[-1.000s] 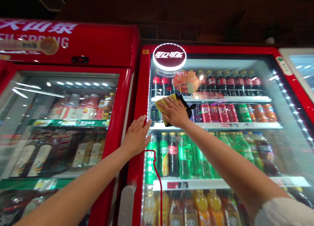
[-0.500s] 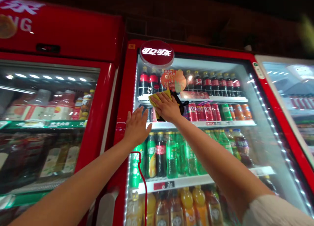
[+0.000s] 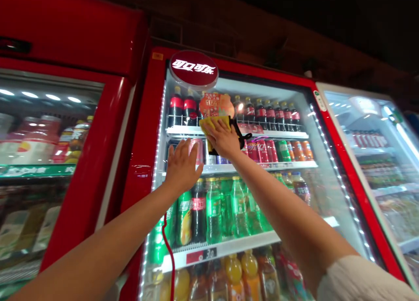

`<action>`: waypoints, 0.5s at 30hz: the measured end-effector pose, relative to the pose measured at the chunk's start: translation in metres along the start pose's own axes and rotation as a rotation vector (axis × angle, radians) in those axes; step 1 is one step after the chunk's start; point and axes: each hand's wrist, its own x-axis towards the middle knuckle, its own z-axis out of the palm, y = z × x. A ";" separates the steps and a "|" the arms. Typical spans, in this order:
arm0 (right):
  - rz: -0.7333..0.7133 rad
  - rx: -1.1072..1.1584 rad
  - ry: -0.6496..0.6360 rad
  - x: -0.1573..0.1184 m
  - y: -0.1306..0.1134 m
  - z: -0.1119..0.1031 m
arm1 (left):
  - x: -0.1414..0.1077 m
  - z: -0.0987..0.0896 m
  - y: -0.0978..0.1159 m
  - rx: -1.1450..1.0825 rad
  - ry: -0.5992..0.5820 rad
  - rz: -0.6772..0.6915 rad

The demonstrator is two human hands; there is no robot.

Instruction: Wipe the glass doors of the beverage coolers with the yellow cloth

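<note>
My right hand point(image 3: 225, 140) presses a yellow cloth with black edging point(image 3: 207, 125) against the glass door point(image 3: 327, 192) of a red drinks fridge. A black loop sticks out from the cloth's right side. The cloth is just below an orange sticker point(image 3: 214, 105) on the door. To its left, my left hand point(image 3: 183, 166) is raised with fingers spread and holds nothing. It is at the door's left part, and whether the palm touches the glass I cannot tell.
Behind the glass, shelves hold cola bottles point(image 3: 176, 102), cans point(image 3: 262, 150) and green bottles point(image 3: 214, 209). A round red sign point(image 3: 194, 69) sits at the door's top left. Another red fridge point(image 3: 78, 196) stands at left, a white-framed one point(image 3: 360, 170) at right.
The view has turned right, so the fridges appear further left. My right hand and the cloth have shifted slightly right across the glass, relative to the sticker. My left hand, still spread, has also shifted right against the door.
</note>
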 end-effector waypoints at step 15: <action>0.109 -0.058 0.024 -0.017 0.076 -0.007 | 0.030 0.022 0.065 -0.008 0.016 0.083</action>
